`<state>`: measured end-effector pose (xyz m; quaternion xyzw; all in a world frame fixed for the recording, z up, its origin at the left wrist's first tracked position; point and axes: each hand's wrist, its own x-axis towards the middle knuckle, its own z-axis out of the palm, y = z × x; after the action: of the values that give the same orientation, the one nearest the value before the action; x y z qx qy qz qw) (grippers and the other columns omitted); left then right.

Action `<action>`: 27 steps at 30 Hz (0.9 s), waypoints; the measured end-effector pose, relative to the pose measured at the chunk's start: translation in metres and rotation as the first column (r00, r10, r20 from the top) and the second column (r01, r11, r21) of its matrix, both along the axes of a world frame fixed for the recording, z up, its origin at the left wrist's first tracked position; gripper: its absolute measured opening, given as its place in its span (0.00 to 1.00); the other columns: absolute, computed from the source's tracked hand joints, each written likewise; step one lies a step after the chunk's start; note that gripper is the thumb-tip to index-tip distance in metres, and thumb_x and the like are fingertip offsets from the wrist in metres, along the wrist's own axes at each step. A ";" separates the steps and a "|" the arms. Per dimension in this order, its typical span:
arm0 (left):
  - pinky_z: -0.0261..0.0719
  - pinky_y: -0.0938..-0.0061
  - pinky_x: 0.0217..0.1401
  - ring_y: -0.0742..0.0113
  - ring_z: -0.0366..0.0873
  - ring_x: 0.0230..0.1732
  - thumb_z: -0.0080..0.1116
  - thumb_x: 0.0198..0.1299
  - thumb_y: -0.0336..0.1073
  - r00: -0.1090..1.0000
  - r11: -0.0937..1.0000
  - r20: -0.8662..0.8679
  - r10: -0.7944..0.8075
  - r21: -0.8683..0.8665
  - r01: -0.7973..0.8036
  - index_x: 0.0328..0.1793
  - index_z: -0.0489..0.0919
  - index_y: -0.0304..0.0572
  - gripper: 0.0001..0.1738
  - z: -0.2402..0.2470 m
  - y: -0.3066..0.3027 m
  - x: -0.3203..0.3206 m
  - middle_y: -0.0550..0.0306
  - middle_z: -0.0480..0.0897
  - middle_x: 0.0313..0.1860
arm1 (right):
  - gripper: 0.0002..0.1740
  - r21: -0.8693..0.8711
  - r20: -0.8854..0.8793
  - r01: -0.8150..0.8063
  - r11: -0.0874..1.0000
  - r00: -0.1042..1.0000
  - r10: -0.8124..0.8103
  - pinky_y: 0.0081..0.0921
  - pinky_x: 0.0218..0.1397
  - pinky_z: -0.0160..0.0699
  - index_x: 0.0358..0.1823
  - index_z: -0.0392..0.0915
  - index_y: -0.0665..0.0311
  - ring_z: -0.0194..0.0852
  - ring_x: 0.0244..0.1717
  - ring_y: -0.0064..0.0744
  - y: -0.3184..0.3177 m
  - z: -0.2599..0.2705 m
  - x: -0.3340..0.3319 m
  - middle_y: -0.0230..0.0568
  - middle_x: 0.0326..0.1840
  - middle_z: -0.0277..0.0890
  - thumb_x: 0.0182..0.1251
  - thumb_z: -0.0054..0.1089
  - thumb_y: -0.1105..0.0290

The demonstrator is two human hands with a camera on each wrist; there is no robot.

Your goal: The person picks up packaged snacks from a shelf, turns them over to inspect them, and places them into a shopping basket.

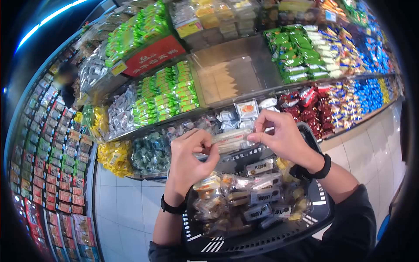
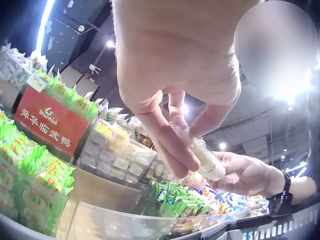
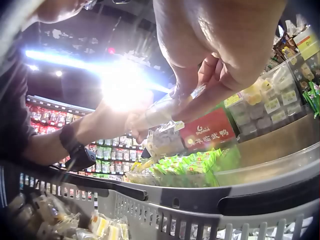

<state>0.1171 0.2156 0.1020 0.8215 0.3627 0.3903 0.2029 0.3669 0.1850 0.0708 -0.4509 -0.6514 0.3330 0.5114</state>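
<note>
Both hands hold a long pale snack in clear wrapping [image 1: 232, 140] above a black basket [image 1: 257, 241]. The left hand [image 1: 187, 161] pinches its left end between thumb and fingers; the right hand [image 1: 281, 137] pinches its right end. In the left wrist view the wrapped snack [image 2: 204, 159] slants between the left hand [image 2: 175, 85] and the right hand [image 2: 247, 174]. The right wrist view shows the wrapper [image 3: 162, 111] under the fingers of the right hand [image 3: 215, 50]. Many wrapped snacks [image 1: 262, 196] lie in the basket.
Beyond the basket are shelf bins with green packets [image 1: 163, 94], dark red packets [image 1: 307, 111] and blue packets [image 1: 371, 98]. One large bin [image 1: 231, 78] shows its brown bottom. Racks of hanging packets [image 1: 52, 153] line the left, where a person [image 1: 67, 89] stands. Pale floor tiles [image 1: 120, 205] show between.
</note>
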 end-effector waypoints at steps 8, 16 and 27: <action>0.75 0.65 0.44 0.49 0.76 0.38 0.68 0.46 0.25 0.995 0.963 -0.092 -0.046 0.262 0.068 0.29 0.76 0.38 0.10 0.006 0.004 -0.005 0.52 0.79 0.32 | 0.14 -0.037 -0.004 0.031 0.999 0.999 -0.031 0.19 0.38 0.82 0.30 0.73 0.67 0.79 0.31 0.17 0.003 0.001 0.002 0.29 0.27 0.77 0.59 0.76 0.77; 0.75 0.61 0.48 0.50 0.74 0.42 0.67 0.51 0.24 0.992 0.953 -0.119 0.051 0.303 -0.012 0.32 0.79 0.36 0.07 -0.002 0.000 -0.007 0.52 0.76 0.36 | 0.14 -0.058 -0.018 0.068 0.996 0.997 -0.069 0.18 0.37 0.76 0.30 0.71 0.65 0.75 0.31 0.15 0.003 0.000 -0.001 0.27 0.27 0.72 0.59 0.72 0.80; 0.75 0.59 0.49 0.48 0.74 0.42 0.66 0.49 0.21 0.995 0.891 -0.026 -0.095 0.443 0.097 0.32 0.76 0.35 0.08 -0.011 0.005 -0.006 0.50 0.74 0.37 | 0.14 -0.105 -0.152 -0.008 0.994 0.988 -0.008 0.18 0.41 0.75 0.31 0.71 0.62 0.73 0.34 0.15 0.007 -0.006 0.004 0.27 0.31 0.74 0.60 0.73 0.79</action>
<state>0.1116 0.2209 0.0906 0.8638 0.2234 0.4507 0.0285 0.3711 0.1922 0.0646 -0.4507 -0.5919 0.4004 0.5351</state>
